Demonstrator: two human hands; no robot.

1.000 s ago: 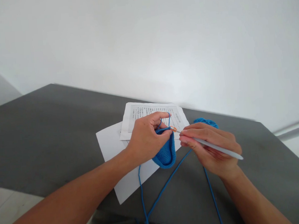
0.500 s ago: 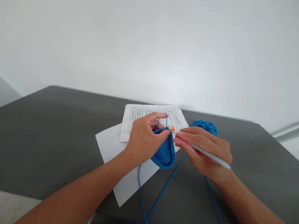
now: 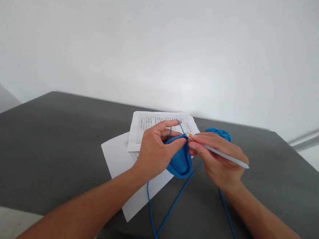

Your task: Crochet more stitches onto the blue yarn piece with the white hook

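Right hand pinches one pale hook like a pen; its fingertips have just closed up to the rim of the one blue crocheted piece, suggesting the hook is working in that edge. Left hand pinches the piece, thumb in front, index finger raised with yarn over it. Three strands run nearer than the piece. One orange marker sits at its rim. Beyond it, rightward, lies one yarn bundle; behind it, one blank sheet under one printed sheet.
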